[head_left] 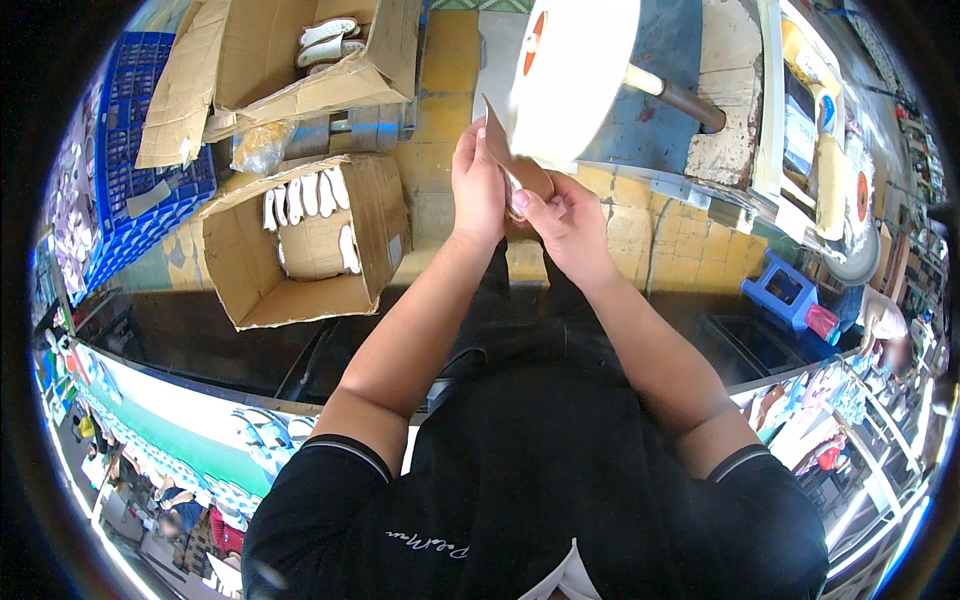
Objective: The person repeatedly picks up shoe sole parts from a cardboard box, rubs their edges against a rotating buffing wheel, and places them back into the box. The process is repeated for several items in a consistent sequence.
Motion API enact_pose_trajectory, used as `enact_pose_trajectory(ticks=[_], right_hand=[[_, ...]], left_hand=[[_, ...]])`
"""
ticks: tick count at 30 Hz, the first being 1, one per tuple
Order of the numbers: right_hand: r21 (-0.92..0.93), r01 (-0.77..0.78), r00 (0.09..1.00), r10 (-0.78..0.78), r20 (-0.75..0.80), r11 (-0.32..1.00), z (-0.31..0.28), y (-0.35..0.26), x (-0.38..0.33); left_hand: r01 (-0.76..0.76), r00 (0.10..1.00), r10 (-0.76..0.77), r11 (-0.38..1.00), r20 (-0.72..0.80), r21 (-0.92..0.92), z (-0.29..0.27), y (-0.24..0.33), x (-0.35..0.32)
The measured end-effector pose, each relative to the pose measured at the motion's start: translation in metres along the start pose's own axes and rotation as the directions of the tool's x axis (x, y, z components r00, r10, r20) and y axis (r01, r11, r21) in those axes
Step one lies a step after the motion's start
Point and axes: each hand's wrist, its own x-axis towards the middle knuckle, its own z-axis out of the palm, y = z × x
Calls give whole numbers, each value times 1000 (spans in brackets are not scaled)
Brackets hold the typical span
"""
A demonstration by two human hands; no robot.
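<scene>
Between my two hands is a thin brown shoe sole (pixel 532 177) with a pale side, its tip pointing up and away from me. My left hand (pixel 478 190) is closed along its left edge. The fingers of my right hand (pixel 570 222) are closed round its near end, thumb on top. A large white buffing wheel (pixel 575 80) stands just beyond, right beside the sole's right edge; I cannot tell whether they touch. The wheel sits on a dark metal shaft (pixel 690 105).
At left, an open cardboard box (pixel 310 300) holds several white soles (pixel 310 193); another box (pixel 300 105) behind holds more. A blue crate (pixel 120 190) and a clear plastic bag (pixel 262 148) are beside them. A blue stool (pixel 785 290) and a person (pixel 885 320) are at right.
</scene>
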Motion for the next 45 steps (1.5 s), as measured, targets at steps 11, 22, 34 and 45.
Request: enact_pose_trajectory(ticks=[11, 22, 34, 45], right_hand=[[210, 8, 959, -67, 277, 978, -27, -12, -44], [160, -106, 977, 73, 199, 981, -35, 4, -33], [265, -95, 994, 77, 76, 959, -18, 6, -4], [111, -67, 998, 66, 14, 992, -19, -1, -9]], left_hand=[[-531, 844, 483, 687, 234, 496, -43, 18, -33], [-442, 896, 355, 776, 268, 449, -53, 2, -18], [-430, 902, 373, 743, 217, 512, -44, -8, 22], [-372, 928, 318, 824, 193, 427, -38, -13, 13]])
